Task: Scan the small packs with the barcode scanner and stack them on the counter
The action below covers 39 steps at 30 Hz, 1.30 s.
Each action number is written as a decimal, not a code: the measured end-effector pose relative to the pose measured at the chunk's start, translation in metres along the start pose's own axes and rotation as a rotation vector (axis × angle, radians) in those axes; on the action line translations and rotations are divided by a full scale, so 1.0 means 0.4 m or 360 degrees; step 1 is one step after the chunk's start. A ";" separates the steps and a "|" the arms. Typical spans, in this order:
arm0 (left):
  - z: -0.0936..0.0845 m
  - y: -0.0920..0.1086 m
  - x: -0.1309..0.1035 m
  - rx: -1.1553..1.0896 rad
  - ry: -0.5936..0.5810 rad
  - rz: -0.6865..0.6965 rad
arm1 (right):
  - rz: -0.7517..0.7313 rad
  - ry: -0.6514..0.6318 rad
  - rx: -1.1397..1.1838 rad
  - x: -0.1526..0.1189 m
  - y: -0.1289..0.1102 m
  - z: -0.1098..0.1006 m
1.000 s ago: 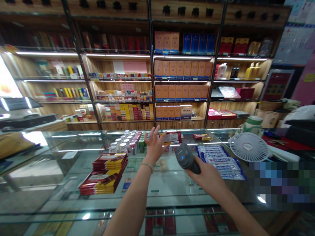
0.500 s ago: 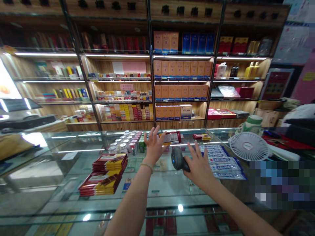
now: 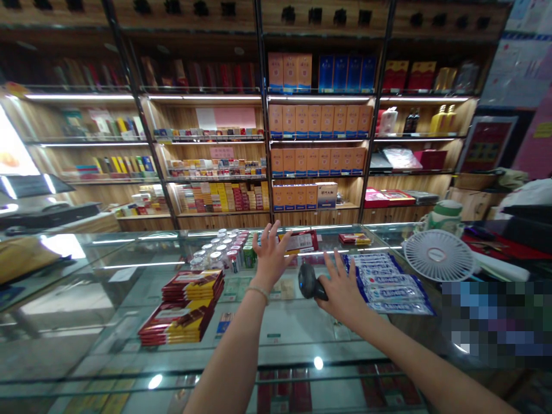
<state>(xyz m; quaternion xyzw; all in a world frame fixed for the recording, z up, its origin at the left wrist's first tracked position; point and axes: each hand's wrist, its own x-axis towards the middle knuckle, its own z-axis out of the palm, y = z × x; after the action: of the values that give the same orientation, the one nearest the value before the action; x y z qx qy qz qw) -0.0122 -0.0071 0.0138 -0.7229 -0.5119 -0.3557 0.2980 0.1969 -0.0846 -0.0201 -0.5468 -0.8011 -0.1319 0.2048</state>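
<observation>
My left hand (image 3: 270, 259), a bracelet at its wrist, grips the left end of a red-and-yellow chocolate snack packet (image 3: 303, 241) between thumb and index finger. The other fingers are spread, and a white barcode label on the packet faces me. In my right hand (image 3: 342, 290) is a dark barcode scanner (image 3: 307, 278) with a small blue light, held by its handle just below the packet. Part of the handle is hidden by the hand. Stacks of similar packets (image 3: 185, 307) lie left of my forearm. Blue-and-white packets (image 3: 394, 284) lie beside my right hand.
Everything rests on a glass counter (image 3: 172, 356). Several cans (image 3: 219, 253) stand left of my left hand. More red-and-yellow packets (image 3: 354, 239) lie toward the back. On the right are a white fan (image 3: 439, 256) and a green-and-white jug (image 3: 446, 215). Stocked shelves (image 3: 319, 178) rise behind.
My right hand and the scanner have shifted slightly left, a little farther from the blue-and-white packets. My left hand and its packet stay almost still.
</observation>
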 end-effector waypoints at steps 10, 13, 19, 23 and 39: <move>0.009 -0.004 -0.002 0.0008 -0.0005 0.0022 | -0.0063 -0.0207 0.0158 -0.016 -0.004 0.000; 0.008 -0.001 -0.002 -0.0008 -0.0016 0.0023 | -0.0101 -0.0255 0.0176 -0.022 -0.004 -0.004; 0.001 0.004 0.000 0.0017 -0.0039 0.0000 | -0.0027 -0.0223 0.0246 0.035 0.034 -0.023; 0.001 0.004 0.001 0.0016 -0.0039 0.0003 | 0.0146 0.0004 0.0184 0.126 0.089 -0.019; 0.007 0.008 0.001 0.0028 -0.0046 0.0009 | 0.0071 0.0177 0.0439 0.184 0.156 0.048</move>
<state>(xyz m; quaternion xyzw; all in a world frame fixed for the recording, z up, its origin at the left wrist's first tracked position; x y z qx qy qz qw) -0.0085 -0.0055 0.0123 -0.7267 -0.5173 -0.3400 0.2979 0.2279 0.0072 -0.0030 -0.5228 -0.7867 -0.0460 0.3249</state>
